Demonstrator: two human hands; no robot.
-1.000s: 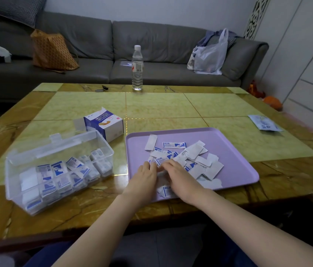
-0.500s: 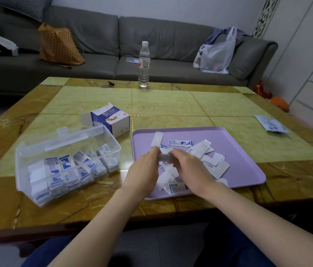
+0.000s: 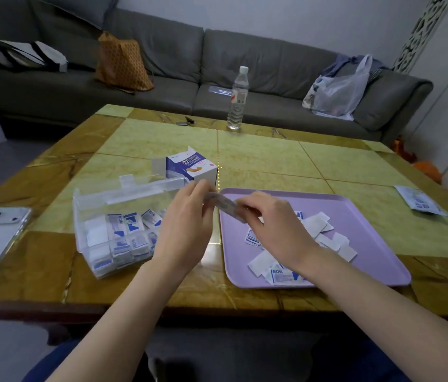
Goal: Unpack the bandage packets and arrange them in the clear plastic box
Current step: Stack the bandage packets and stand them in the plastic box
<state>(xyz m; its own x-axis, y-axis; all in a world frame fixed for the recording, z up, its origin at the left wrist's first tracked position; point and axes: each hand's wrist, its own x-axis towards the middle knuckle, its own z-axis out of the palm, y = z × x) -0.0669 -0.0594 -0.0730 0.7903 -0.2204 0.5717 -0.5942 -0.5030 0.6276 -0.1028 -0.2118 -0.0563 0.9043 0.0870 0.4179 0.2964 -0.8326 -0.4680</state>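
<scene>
Well, the big table [image 3: 258,161] was the same as before, and the purple tray [image 3: 369,224] sat on it in front of me. The clear plastic box [image 3: 90,199] lay just left of the tray, open, with rows of packed packets [image 3: 123,230] already inside.

A moment before, both my hands were flat down in the tray, scooping packets together. Then they came up. My left hand [image 3: 187,230] was over the gap just left of the tray. My right hand [image 3: 275,227] was over the tray's left part. My fingers were curled in, and the two hands pinched a little stack of bandage packets [image 3: 224,204] by its two ends. The stack was in the air above the tray's left edge, touching only my fingers. It looked blurry, so I could not count it.

Fewer loose packets [image 3: 316,227] were left in the tray, some near its middle and some by its near edge.

I think that meant one more bunch was ready to go in the box. Next I would need to carry it left from the tray and slide it in beside the others, squeezing it so it did not fan out.
</scene>
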